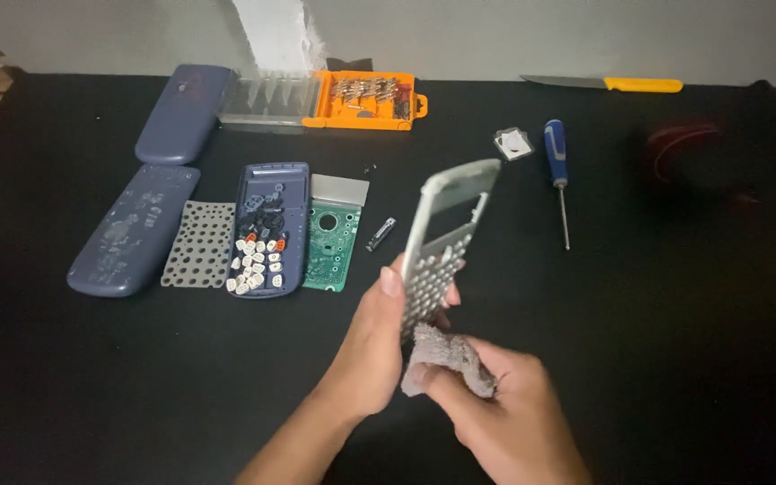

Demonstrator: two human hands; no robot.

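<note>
My left hand (pixel 372 346) holds a grey calculator front panel (pixel 446 233) upright by its lower end; the panel has a window opening at the top and rows of key holes below. My right hand (pixel 505 418) grips a grey cloth (pixel 446 359) pressed against the panel's bottom edge. To the left on the black table (pixel 675 314) lie a blue rear shell holding loose keys (pixel 267 229), a green circuit board (pixel 332 238), a grey key membrane (pixel 199 244) and two blue covers (pixel 132 229).
An orange bit case with clear lid (pixel 325 99) sits at the back. A blue-handled screwdriver (pixel 559 171), a small battery (pixel 381 233), a small square part (pixel 514 144), a yellow-handled knife (pixel 604 83) and a dark round object (pixel 698 153) lie to the right.
</note>
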